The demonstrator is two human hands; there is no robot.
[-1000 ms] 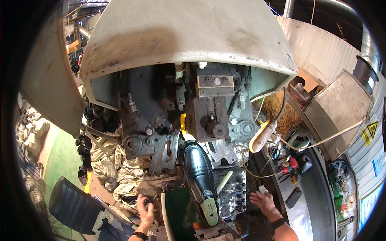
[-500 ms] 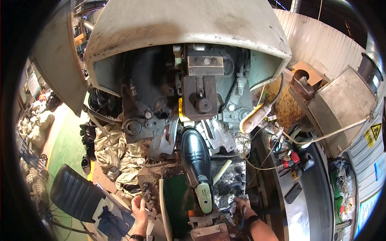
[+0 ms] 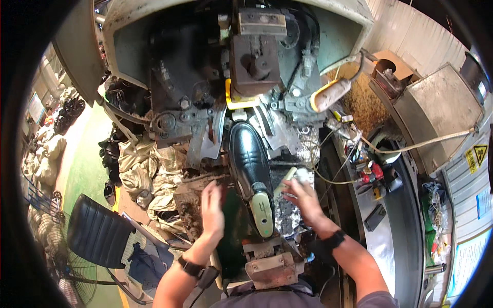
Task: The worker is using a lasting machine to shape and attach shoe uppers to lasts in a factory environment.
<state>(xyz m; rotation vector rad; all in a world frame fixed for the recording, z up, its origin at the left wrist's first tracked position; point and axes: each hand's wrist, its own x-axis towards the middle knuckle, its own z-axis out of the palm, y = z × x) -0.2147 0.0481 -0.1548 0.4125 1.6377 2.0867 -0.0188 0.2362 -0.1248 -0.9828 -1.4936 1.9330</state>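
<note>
Black left wristband (image 3: 190, 267), black right wristband (image 3: 335, 238), dark grey sleeve (image 3: 377, 300)

Your right hand (image 3: 308, 204) is blurred; you can't tell whether it touches the pale stick (image 3: 286, 180). The shoe (image 3: 248, 154) hides its own sole from you. The top edge crops the hood (image 3: 348, 38).

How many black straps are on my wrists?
2: one black strap sits behind the bare left hand, the other black strap behind the bare right hand. No others show.
</note>
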